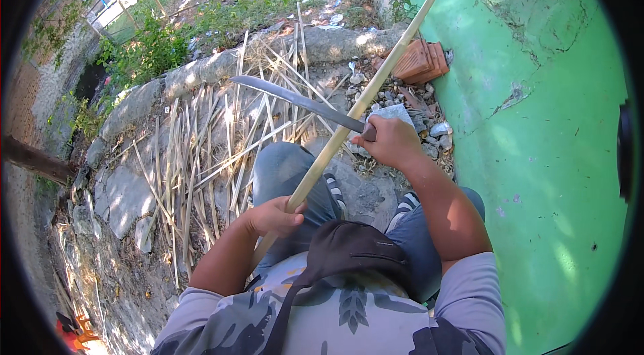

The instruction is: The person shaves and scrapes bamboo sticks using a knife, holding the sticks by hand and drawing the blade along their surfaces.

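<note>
A long, pale bamboo strip (383, 74) slants up from beside my waist toward the green wall. My left hand (277, 215) is closed round its lower part, above my left thigh. Farther up, my right hand (391, 142) is wrapped round the short dark handle of a machete (295, 98). The machete's long, slightly curved blade points left and crosses the strip close to the handle. Whether the blade's edge bites into the strip, I cannot tell. Many thin split strips (194, 160) lie scattered on the ground left of my knees.
A green plastered wall (537, 154) with cracked patches rises close on my right. Stacked orange roof tiles (421, 62) and rubble (439, 130) lie at its foot. A low stone edge (215, 66) runs behind the strips, with plants (151, 46) beyond. A dark pole (37, 159) juts in from the left.
</note>
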Available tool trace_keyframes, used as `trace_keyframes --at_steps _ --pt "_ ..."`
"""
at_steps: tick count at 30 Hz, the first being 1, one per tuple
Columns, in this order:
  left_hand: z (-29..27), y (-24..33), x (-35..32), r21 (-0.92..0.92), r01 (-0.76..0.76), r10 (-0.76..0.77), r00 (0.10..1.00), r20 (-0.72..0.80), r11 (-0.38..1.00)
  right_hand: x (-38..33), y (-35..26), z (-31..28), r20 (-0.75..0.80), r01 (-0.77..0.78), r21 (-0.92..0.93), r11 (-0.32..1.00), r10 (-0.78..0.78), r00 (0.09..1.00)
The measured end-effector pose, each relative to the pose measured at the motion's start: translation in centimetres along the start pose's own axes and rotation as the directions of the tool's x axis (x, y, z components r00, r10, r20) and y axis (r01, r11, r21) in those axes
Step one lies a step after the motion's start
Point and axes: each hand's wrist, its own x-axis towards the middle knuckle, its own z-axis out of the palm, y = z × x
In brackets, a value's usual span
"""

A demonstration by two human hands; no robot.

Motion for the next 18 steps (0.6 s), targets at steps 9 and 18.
trace_keyframes --at_steps 9,18 --pt "-1.5 1.8 -2.2 0.084 -0.156 0.161 0.985 -0.055 0.984 -0.3 -3.4 -1.3 -0.001 0.193 0.516 0.835 -0.224 0.975" --pt "-1.6 1.2 -4.8 0.205 -0.162 0.212 0.945 -0.249 0.965 1.8 -1.0 0.1 -0.164 0.117 0.376 0.919 -0.058 0.985"
